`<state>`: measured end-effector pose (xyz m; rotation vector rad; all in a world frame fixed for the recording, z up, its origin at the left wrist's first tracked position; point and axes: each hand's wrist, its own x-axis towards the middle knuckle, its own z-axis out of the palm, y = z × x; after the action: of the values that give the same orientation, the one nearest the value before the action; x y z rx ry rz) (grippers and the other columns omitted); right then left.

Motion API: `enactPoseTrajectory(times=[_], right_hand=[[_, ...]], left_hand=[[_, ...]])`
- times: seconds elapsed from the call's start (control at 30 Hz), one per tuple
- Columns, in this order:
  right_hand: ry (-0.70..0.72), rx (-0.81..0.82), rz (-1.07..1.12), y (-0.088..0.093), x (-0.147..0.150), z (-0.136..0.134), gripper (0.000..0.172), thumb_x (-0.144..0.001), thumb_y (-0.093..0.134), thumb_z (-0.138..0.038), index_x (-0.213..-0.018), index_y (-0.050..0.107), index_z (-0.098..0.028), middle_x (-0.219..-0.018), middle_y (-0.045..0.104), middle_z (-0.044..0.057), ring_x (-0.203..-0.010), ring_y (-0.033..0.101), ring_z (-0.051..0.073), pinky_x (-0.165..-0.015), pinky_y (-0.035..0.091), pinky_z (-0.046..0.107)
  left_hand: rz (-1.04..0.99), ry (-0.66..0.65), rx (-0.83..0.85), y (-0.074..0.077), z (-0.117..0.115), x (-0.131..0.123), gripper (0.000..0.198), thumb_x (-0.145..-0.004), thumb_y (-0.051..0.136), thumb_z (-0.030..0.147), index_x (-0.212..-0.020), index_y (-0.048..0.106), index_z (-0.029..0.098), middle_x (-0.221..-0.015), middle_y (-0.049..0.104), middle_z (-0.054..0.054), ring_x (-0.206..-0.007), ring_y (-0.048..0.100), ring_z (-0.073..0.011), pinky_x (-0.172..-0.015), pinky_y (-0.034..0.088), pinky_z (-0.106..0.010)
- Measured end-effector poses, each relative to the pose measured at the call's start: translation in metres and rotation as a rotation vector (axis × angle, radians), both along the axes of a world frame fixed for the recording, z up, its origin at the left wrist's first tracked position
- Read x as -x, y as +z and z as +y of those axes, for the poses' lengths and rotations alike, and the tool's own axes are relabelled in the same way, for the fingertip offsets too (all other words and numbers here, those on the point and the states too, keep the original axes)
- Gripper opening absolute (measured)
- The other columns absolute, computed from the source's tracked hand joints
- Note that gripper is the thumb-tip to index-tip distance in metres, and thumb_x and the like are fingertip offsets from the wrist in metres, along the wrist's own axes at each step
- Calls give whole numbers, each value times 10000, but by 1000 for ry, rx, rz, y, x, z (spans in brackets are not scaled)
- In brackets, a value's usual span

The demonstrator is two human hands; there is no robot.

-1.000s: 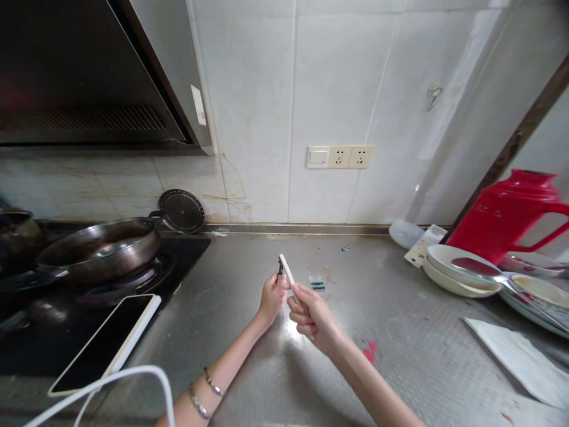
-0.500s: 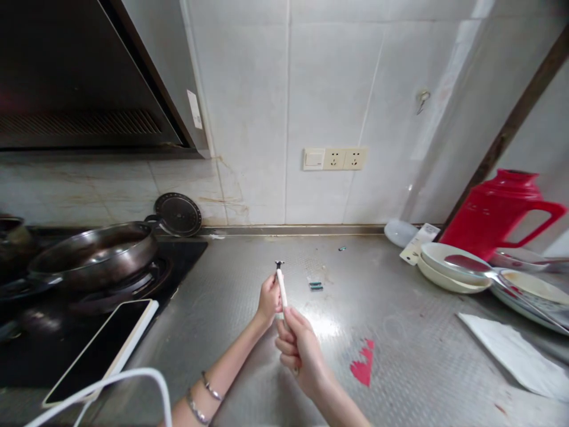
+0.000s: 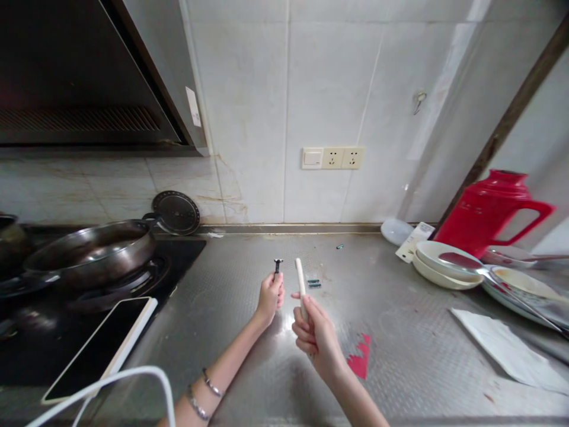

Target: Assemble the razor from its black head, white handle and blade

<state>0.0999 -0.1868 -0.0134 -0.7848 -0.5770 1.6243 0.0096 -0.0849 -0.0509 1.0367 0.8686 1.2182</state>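
Note:
My left hand (image 3: 270, 298), on the arm with two bracelets, is closed around the black handle of a small tool with a T-shaped metal head (image 3: 278, 264), like a razor without its cartridge. To its right, my right hand (image 3: 315, 332) grips a slim white stick (image 3: 300, 279), held nearly upright; its kind is unclear. A gap separates the stick from the black tool. Behind the stick, small dark teal strips (image 3: 314, 283) lie on the steel counter, with another small teal piece (image 3: 340, 246) farther back. A torn red scrap (image 3: 361, 357) is partly behind my right forearm.
At left, a steel pan (image 3: 95, 255) sits on the black stove; a phone (image 3: 100, 350) lies at its edge, near a white cable (image 3: 146, 372). At right are stacked bowls (image 3: 438, 279), a red thermos jug (image 3: 489, 213) and a white paper sheet (image 3: 507, 350).
My right hand has moved right with the white stick, away from the black tool it overlapped in view. My left hand has barely moved. The view has shifted slightly.

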Motion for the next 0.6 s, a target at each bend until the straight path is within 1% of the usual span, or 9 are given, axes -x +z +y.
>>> enactPoseTrajectory(times=[0.1, 0.17, 0.23, 0.33, 0.4, 0.43, 0.5, 0.6], right_hand=[[-134, -73, -61, 3, -21, 15, 395, -712, 580, -552, -858, 536, -187, -457, 260, -114, -345, 120, 13, -309, 85, 143], [-205, -101, -108, 3, -33, 24, 381, -699, 607, -526, -808, 556, -165, -479, 308, -98, -352, 190, 9, -313, 141, 139], [-277, -126, -182, 2, -42, 30, 357, -692, 630, -494, -792, 573, -156, -527, 370, -74, -392, 289, 18, -332, 230, 135], [-317, -143, -389, -1, -49, 36, 337, -692, 631, -473, -777, 611, -147, -565, 412, -46, -486, 400, 57, -422, 417, 177], [-292, -150, -540, -7, -51, 42, 332, -677, 635, -461, -754, 638, -139, -571, 428, -34, -528, 428, 80, -492, 491, 232], [-275, -161, -602, -11, -51, 46, 328, -671, 636, -457, -741, 647, -137, -573, 433, -30, -536, 431, 86, -504, 503, 246], [-254, -186, -721, -21, -53, 56, 326, -677, 615, -459, -728, 656, -139, -559, 429, -30, -522, 426, 92, -474, 490, 243], [-223, -212, -978, -36, -56, 67, 348, -752, 512, -462, -747, 649, -143, -526, 440, -26, -484, 432, 105, -433, 430, 231]], left_hand=[[5, -2, -8, -1, 2, 3, 418, -706, 567, 540, -639, 332, 201, -455, 260, 112, -312, 197, -17, -277, 134, -139], [0, -5, -10, -1, 3, 4, 415, -708, 567, 533, -641, 325, 203, -457, 253, 114, -310, 193, -17, -274, 127, -136], [-16, -11, 2, 0, 4, 6, 416, -706, 573, 527, -643, 317, 204, -460, 249, 115, -309, 190, -16, -275, 116, -134], [-66, -27, 33, 4, 3, 8, 427, -700, 583, 521, -643, 299, 207, -461, 239, 118, -307, 176, -14, -280, 101, -134], [-95, -37, 42, 7, 2, 9, 432, -696, 592, 516, -643, 293, 209, -460, 234, 119, -306, 167, -13, -282, 95, -137], [-103, -41, 45, 8, 1, 9, 433, -694, 596, 514, -643, 293, 209, -461, 235, 119, -305, 167, -13, -283, 93, -138], [-112, -46, 55, 9, 0, 8, 434, -691, 601, 514, -642, 296, 208, -461, 237, 118, -306, 169, -12, -286, 90, -141], [-125, -49, 61, 9, 0, 7, 434, -689, 603, 516, -640, 305, 205, -459, 237, 118, -308, 171, -11, -289, 87, -144]])
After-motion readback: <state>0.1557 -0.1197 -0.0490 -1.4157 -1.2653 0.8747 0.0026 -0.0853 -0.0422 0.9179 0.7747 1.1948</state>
